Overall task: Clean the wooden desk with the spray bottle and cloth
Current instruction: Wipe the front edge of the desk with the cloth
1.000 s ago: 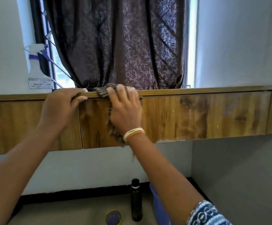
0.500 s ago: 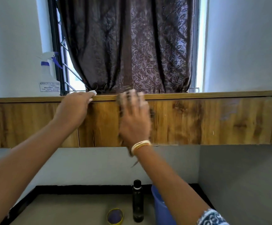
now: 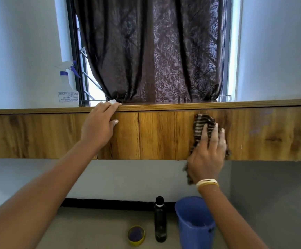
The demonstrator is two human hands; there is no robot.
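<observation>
Wooden desk [image 3: 160, 135] front — cloth [image 3: 202, 125] under right hand [image 3: 207, 157]

The single head view looks forward from low down, close to the wooden desk [image 3: 160, 135] front.

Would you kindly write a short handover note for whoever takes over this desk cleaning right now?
Left hand: fingers hooked over the top edge of the wooden desk, bracing, holding nothing.
Right hand: fingers flat, pressing the striped cloth against the desk's front panel, right of centre.
Spray bottle: upright on the desktop at far left, by the window.
Done: wiping of the front panel is under way; how much has been covered cannot be told.
Left: pale smudges on the panel's right end; the desktop is barely in view.
</observation>
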